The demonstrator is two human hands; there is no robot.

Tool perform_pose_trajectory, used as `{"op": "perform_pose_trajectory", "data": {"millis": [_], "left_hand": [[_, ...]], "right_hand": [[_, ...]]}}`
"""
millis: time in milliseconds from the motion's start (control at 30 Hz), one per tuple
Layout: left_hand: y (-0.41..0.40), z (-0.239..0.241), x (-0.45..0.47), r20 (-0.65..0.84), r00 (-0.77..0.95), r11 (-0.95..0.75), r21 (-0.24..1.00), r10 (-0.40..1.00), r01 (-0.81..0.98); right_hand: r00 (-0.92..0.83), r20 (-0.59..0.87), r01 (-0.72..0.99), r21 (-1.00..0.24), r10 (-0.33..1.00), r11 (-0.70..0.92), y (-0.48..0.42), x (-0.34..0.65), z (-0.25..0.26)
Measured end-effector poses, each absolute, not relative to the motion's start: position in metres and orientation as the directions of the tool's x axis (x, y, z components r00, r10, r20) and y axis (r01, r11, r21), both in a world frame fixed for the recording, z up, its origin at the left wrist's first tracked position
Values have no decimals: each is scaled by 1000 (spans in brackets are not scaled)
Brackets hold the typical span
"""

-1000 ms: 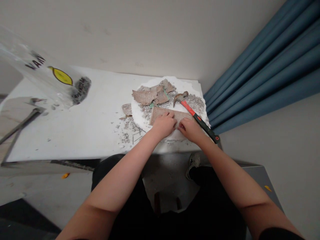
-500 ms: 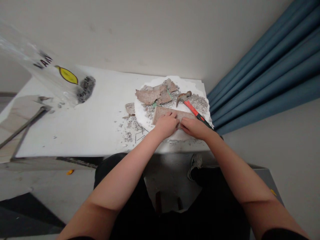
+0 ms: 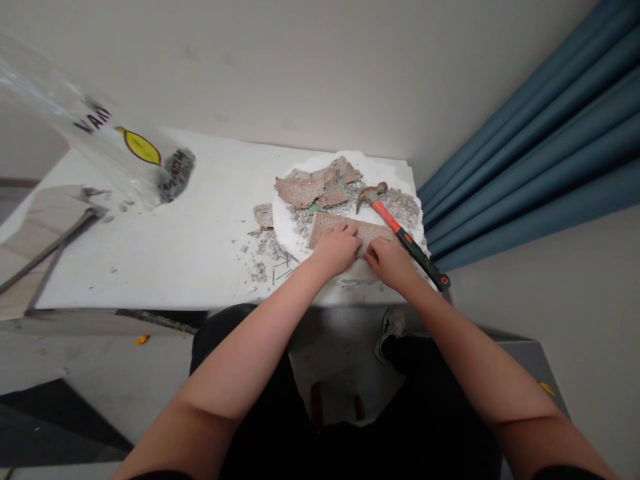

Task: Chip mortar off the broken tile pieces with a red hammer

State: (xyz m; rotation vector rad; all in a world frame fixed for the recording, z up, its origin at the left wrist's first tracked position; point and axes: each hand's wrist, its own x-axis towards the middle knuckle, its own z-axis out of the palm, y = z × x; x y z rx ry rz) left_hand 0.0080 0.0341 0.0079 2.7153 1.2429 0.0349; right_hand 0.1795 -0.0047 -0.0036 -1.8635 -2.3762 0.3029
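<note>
A brown perforated board lies flat among grey crumbs on a white, ragged-edged slab. My left hand rests over the board's front edge, its bent fingers pressing on the top; the thumb is hidden. Beside it, my right hand is closed in a pinch at the board's front right part. What sits between those fingertips is too small to make out. A claw hammer with a red and black handle lies just right of the board, apart from both hands.
Behind the board lie broken perforated pieces with grey rubble. Thin metal pins and crumbs lie left of the slab. A clear plastic bag and a dark metal bar are at the table's left. Blue curtain hangs right.
My right hand has shifted slightly right and lower, uncovering more of the hammer's handle end. The left hand stays on the board. The whole view has shifted a little.
</note>
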Motion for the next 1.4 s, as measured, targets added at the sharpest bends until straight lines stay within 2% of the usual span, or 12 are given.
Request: {"op": "perform_pose_trajectory", "data": {"millis": [100,200,300,433,500,667,767,833,967,1133,1267,1400], "left_hand": [[35,6,8,-33,660,-651,142,750,746],[35,5,8,-35,662,-652,140,749,745],[35,6,8,-41,661,-651,140,749,746],[35,7,8,-43,662,-652,137,748,746],[35,7,8,-40,664,-655,133,746,744],[35,6,7,-37,670,-663,116,741,739],[35,5,7,-41,673,-665,119,738,737],[35,5,7,-39,670,-662,121,742,740],[35,6,7,-45,666,-658,120,745,744],[35,5,6,-38,670,-663,115,741,740],[36,3,6,-37,672,-665,113,740,739],[36,3,7,-29,671,-664,115,741,738]], "right_hand": [[-238,-56,943,-255,970,216,0,182,-5],[-269,-69,944,-217,961,248,3,183,-5],[-381,-94,916,-178,920,361,8,186,-2],[-588,-116,807,-153,800,571,17,195,2],[-624,-100,780,-154,775,607,19,198,1],[-473,-58,866,-214,879,451,8,195,-5],[-402,-45,907,-161,915,390,0,190,-7],[-418,-31,903,-126,908,411,-2,190,-7],[-495,-34,863,-140,868,486,3,192,-5],[-394,-49,914,-123,918,386,2,187,-5],[-380,-57,922,-100,923,373,-1,183,-4],[-521,-63,853,-89,852,515,6,190,-2]]}}
